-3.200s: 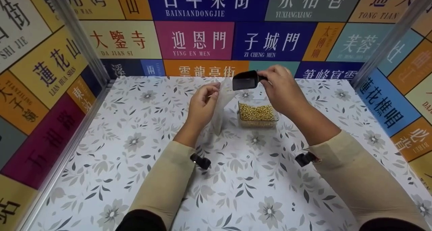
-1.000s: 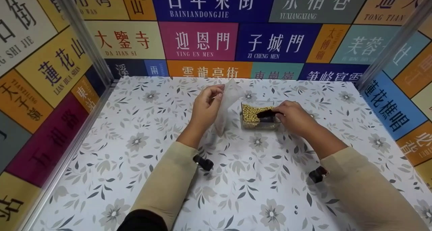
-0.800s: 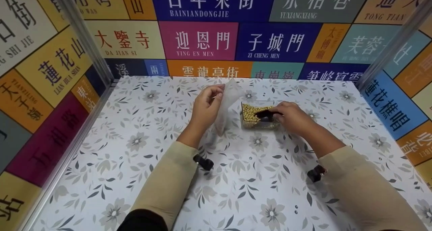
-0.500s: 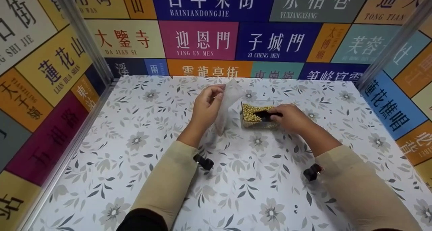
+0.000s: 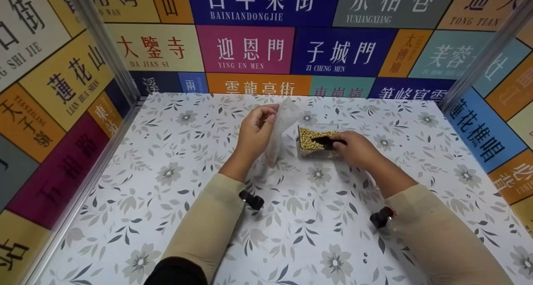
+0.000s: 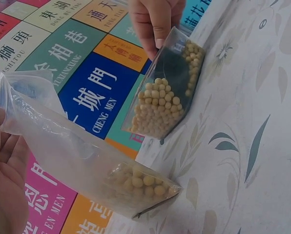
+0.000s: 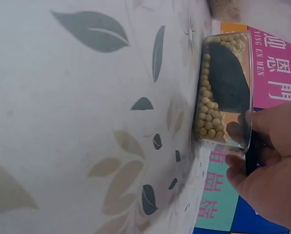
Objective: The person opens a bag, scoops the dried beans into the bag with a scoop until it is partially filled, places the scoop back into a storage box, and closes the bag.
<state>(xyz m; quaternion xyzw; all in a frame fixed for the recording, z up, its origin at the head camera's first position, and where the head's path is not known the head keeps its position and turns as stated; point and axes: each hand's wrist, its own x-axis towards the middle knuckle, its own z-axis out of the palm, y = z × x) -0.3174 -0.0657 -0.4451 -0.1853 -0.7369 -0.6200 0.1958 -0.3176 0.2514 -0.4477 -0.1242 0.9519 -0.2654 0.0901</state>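
My left hand (image 5: 255, 128) pinches the upper edge of a clear plastic bag (image 5: 284, 122), which stands upright on the table. In the left wrist view some yellow soybeans (image 6: 140, 184) lie at the bottom of the bag. Right of the bag is a clear rectangular container (image 7: 249, 68) holding more soybeans (image 5: 308, 136). My right hand (image 5: 357, 149) grips the handle of a black scoop (image 5: 322, 141). Its blade is down among the soybeans, against the container's clear wall in the right wrist view; the buried part is hidden.
The table (image 5: 200, 226) has a white floral cover. Behind it stands a wall (image 5: 245, 51) of coloured panels with lettering, and panelled sides rise at left and right. A small black device (image 5: 252, 200) sits at the left cuff, another black device (image 5: 382, 217) at the right.
The right hand has come down from beside the bag's mouth to the container. Over the last second, the scoop has pushed slightly leftward into the soybeans. The left hand and bag stay nearly still.
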